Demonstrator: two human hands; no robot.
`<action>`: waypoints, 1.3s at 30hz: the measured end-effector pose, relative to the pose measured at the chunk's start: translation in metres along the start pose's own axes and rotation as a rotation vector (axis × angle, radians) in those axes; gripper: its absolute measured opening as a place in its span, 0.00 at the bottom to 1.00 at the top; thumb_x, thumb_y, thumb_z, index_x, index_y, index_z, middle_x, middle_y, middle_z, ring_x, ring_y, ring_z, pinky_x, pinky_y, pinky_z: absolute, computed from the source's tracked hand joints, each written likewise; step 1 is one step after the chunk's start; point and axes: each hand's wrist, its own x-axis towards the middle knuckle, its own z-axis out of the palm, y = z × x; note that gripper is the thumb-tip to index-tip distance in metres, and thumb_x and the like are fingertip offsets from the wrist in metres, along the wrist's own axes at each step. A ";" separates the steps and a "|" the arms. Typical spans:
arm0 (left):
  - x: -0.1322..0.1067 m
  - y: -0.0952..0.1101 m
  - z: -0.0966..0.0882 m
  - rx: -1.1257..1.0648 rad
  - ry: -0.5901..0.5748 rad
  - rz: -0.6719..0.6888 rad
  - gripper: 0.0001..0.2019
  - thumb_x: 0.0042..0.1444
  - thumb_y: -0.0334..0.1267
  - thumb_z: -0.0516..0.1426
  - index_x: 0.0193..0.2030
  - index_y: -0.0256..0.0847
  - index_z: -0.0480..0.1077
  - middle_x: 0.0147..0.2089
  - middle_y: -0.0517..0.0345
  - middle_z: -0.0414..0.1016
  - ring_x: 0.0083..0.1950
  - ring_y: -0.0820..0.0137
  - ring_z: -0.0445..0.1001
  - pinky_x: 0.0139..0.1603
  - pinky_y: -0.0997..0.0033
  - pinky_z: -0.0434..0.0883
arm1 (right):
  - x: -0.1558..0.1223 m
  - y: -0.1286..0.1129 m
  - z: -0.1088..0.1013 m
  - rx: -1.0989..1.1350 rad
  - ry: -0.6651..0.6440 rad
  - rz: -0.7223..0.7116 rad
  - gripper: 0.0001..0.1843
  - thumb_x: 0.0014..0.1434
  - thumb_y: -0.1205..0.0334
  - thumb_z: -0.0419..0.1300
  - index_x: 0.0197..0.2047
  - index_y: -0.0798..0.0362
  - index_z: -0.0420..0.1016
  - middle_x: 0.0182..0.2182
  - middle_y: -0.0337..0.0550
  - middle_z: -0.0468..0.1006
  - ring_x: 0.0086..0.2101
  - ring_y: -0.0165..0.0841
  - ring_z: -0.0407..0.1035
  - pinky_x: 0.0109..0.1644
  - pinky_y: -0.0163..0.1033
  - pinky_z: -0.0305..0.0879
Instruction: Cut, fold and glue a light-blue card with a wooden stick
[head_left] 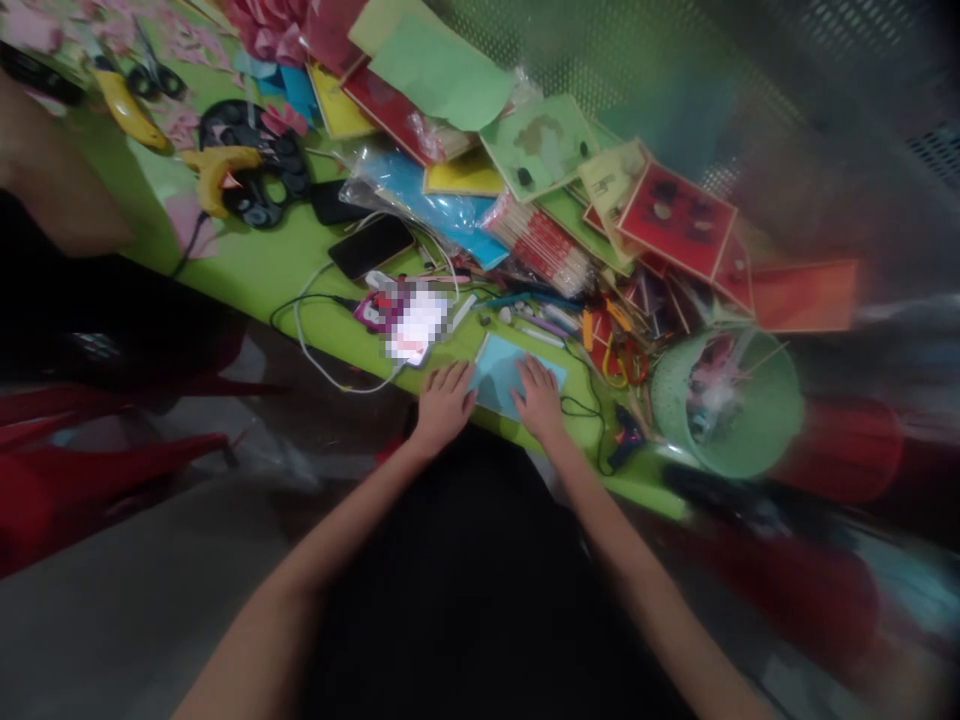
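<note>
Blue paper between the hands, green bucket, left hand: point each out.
Blue paper [496, 366]: head view, bare surface between the hands.
Green bucket [766, 412]: head view, bare inner wall.
Left hand [444, 402]: head view, back of the hand.

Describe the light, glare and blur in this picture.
Head view: dim overall; the white-glowing rectangular phone screen is overexposed and pixelated. Head view: the light blue rectangular paper sheet has a darker patch, probably shadow, between the bare left hand and right hand. Head view: the blurry red shape smears rightward.
</note>
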 end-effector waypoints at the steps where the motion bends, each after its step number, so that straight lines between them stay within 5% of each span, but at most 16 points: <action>1: 0.008 0.001 0.002 -0.011 -0.010 0.025 0.26 0.73 0.44 0.46 0.74 0.43 0.64 0.73 0.47 0.67 0.74 0.55 0.64 0.74 0.48 0.57 | -0.004 0.003 0.001 -0.004 0.014 0.014 0.31 0.70 0.59 0.52 0.74 0.55 0.61 0.74 0.55 0.59 0.73 0.45 0.51 0.77 0.60 0.43; 8: 0.045 0.003 0.021 -0.005 -0.080 0.139 0.30 0.73 0.45 0.46 0.77 0.39 0.56 0.79 0.47 0.55 0.79 0.55 0.56 0.79 0.42 0.47 | -0.031 0.016 0.005 -0.042 0.054 0.085 0.31 0.71 0.57 0.52 0.73 0.59 0.62 0.74 0.59 0.58 0.73 0.48 0.51 0.75 0.60 0.48; 22: 0.054 -0.013 0.023 -0.029 -0.080 0.180 0.26 0.73 0.42 0.47 0.74 0.41 0.63 0.76 0.49 0.63 0.76 0.56 0.62 0.77 0.47 0.54 | -0.040 0.009 0.008 -0.061 0.064 0.082 0.32 0.70 0.59 0.53 0.74 0.59 0.60 0.74 0.57 0.58 0.73 0.47 0.50 0.75 0.57 0.51; 26: 0.059 -0.019 0.019 -0.053 -0.075 0.192 0.25 0.72 0.41 0.47 0.73 0.43 0.65 0.74 0.50 0.66 0.72 0.56 0.68 0.72 0.49 0.61 | -0.037 0.009 0.002 -0.033 0.080 0.105 0.29 0.71 0.59 0.53 0.72 0.57 0.66 0.69 0.56 0.67 0.67 0.46 0.60 0.72 0.54 0.56; 32: 0.068 -0.021 0.015 -0.052 -0.035 0.145 0.25 0.72 0.42 0.46 0.72 0.43 0.65 0.72 0.49 0.69 0.67 0.53 0.71 0.67 0.48 0.65 | -0.003 0.029 -0.027 0.032 0.228 0.204 0.24 0.71 0.59 0.50 0.65 0.54 0.74 0.58 0.55 0.78 0.58 0.46 0.69 0.66 0.53 0.62; 39: 0.068 -0.018 0.012 -0.056 -0.043 0.114 0.25 0.73 0.45 0.46 0.72 0.42 0.66 0.70 0.47 0.71 0.65 0.53 0.73 0.65 0.49 0.66 | 0.089 0.069 -0.061 0.412 0.482 0.332 0.21 0.67 0.56 0.54 0.58 0.53 0.77 0.53 0.52 0.81 0.49 0.40 0.75 0.59 0.48 0.71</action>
